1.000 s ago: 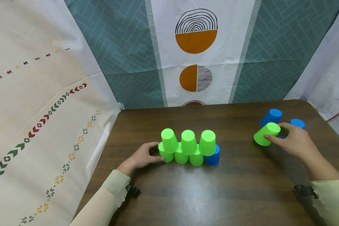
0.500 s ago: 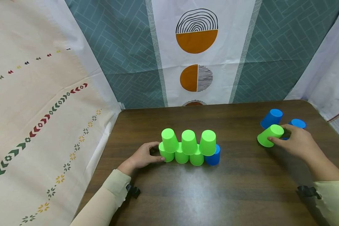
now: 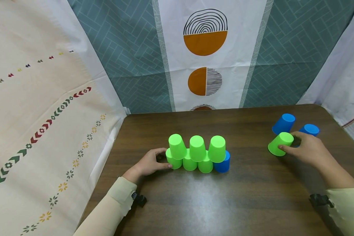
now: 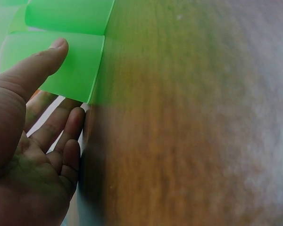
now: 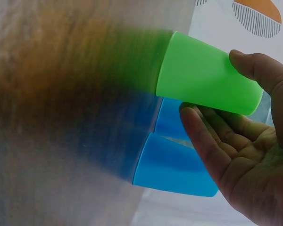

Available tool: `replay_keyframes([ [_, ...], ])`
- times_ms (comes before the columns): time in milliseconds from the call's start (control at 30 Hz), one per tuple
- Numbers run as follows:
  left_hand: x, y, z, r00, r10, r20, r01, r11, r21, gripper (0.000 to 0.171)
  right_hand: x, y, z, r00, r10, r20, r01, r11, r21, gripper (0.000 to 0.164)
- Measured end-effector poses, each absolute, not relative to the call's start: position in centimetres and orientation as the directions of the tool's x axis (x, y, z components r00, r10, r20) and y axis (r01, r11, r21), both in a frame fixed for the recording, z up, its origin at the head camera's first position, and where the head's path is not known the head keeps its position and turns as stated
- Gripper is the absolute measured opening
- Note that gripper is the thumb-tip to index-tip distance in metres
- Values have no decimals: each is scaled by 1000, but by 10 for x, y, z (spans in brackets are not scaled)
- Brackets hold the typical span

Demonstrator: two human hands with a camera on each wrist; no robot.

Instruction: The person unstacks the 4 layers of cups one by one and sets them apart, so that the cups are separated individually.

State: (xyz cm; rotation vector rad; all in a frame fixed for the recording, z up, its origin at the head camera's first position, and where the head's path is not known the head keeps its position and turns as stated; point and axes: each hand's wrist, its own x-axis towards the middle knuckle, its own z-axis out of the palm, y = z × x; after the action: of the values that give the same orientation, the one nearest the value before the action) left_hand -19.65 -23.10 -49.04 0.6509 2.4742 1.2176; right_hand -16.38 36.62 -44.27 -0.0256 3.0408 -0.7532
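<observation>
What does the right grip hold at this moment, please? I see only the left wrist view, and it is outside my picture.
Observer: The right grip holds a green cup.
Operator: Thank you. Are some other cups close to this one?
Observer: Yes, blue cups stand near it.
Operator: And in the cup stack beside the left grip, which colour has the bottom cup at the far end, away from that grip?
Observer: The bottom one at that end is a blue cup.
</observation>
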Motion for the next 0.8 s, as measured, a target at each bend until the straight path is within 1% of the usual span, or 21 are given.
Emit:
replay_keyframes([
  [367,-196,-231,-490,-852,518,-74,259,541,800,56,-164,366,-443,-1000,-13,-4,-9,882,-472,84],
  [567,-196,-231,-491,-850,521,-82,251,538,805,56,-160,361,-435,-1000,-8,3,-8,868,-496,93],
  [667,-196,-231,-491,-849,521,-84,251,539,804,57,-156,355,-423,-999,2,35,-16,860,-510,94],
  [800,-196,-231,-490,-853,517,-74,262,546,796,56,-151,343,-404,-992,15,123,-52,850,-524,90],
])
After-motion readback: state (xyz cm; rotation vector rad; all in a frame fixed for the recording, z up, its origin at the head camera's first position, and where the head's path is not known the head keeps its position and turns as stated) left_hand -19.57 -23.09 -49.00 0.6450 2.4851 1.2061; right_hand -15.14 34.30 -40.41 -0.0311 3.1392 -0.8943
